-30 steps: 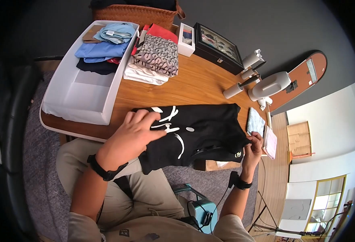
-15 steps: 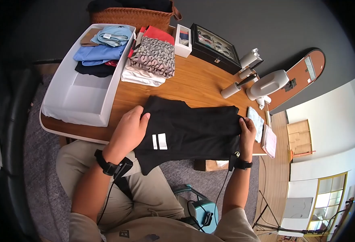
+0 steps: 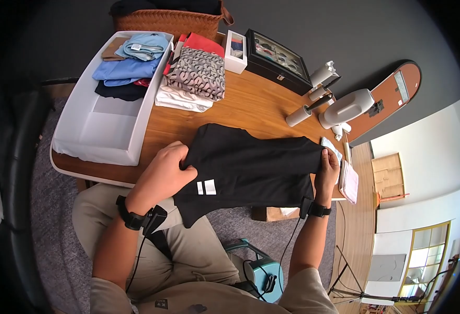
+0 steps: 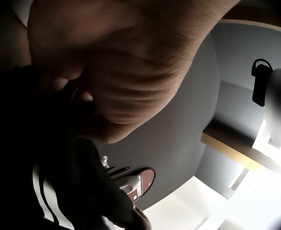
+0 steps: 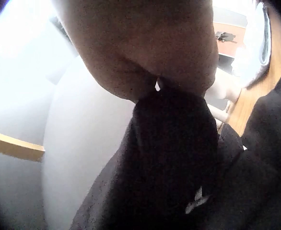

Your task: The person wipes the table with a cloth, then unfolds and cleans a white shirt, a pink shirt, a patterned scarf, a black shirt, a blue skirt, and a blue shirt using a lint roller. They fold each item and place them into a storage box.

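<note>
A black garment (image 3: 251, 167) with two white bars near its left end is stretched between both hands over the table's front edge. The left hand (image 3: 167, 170) grips its left edge with curled fingers and thumb. At the other end the right hand (image 3: 326, 172) pinches the upper right corner. Dark cloth (image 4: 59, 143) hangs from the left hand (image 4: 116, 67) in the left wrist view. In the right wrist view the right hand (image 5: 150, 52) pinches a fold of the black cloth (image 5: 174, 143).
A white box (image 3: 96, 125) with folded clothes stands at the left. Beside it are stacked clothes (image 3: 198, 73), then a small white box (image 3: 236, 51) and a black display case (image 3: 279, 60). Bottles (image 3: 347, 109), a mirror and folded cloths (image 3: 349, 182) are at the right.
The garment has been turned over, hiding its white printed drawing and showing two white bars. The left hand has gone from lying over the print to gripping the edge; the right hand has shifted slightly.
</note>
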Demonstrator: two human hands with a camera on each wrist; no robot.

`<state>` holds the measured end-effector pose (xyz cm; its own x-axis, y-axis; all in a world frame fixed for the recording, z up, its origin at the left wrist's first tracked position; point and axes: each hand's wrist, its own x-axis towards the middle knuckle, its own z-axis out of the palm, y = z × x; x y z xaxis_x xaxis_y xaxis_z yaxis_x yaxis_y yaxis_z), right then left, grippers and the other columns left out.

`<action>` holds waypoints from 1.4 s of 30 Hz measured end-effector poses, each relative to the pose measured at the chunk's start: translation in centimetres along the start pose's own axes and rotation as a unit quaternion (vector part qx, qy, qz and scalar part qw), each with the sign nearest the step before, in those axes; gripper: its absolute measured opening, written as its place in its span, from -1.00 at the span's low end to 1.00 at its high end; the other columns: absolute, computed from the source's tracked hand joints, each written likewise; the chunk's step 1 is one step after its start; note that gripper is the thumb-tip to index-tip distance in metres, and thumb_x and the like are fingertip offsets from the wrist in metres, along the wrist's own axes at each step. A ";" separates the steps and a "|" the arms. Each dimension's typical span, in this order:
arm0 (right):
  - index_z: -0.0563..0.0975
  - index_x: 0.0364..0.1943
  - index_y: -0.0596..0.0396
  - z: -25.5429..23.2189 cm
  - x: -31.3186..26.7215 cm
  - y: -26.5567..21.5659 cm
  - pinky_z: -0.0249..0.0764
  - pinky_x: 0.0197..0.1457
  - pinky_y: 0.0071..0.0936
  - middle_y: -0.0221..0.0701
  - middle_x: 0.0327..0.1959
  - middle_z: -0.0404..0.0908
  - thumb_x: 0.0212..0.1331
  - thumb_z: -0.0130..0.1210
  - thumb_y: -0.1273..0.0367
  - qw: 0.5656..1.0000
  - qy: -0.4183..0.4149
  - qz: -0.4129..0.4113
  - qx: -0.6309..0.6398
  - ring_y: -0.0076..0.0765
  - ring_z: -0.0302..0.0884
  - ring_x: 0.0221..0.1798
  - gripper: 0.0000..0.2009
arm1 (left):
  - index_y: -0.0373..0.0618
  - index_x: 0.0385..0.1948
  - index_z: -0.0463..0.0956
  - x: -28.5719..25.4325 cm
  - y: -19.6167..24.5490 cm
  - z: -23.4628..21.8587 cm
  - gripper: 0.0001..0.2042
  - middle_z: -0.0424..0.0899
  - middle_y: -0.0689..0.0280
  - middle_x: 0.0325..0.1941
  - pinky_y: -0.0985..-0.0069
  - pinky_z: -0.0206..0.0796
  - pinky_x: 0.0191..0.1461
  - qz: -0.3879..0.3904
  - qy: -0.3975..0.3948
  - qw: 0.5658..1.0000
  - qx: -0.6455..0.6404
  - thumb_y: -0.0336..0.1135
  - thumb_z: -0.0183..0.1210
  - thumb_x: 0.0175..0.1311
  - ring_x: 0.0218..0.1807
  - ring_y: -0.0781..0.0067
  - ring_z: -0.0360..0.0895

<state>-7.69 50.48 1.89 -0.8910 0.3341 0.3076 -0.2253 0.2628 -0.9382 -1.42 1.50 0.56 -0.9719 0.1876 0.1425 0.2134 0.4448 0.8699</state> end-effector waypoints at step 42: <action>0.60 0.27 0.15 1.6 1.7 1.5 0.55 0.01 -0.44 -0.32 -0.15 0.71 0.38 0.29 0.54 0.936 -0.120 -0.031 -0.331 -0.41 0.64 -0.10 -0.61 | -0.31 -0.01 0.45 0.6 -2.9 3.4 -0.86 0.64 -0.10 -0.09 0.09 0.49 0.04 0.051 0.186 0.981 0.027 -0.54 0.18 0.51 -0.05 -0.21 0.62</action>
<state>-10.21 50.02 0.74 -0.9650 0.1075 0.2391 -0.0570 0.8042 -0.5916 -2.31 3.29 -3.49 -0.9120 -0.0945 0.3992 0.3071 0.4879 0.8171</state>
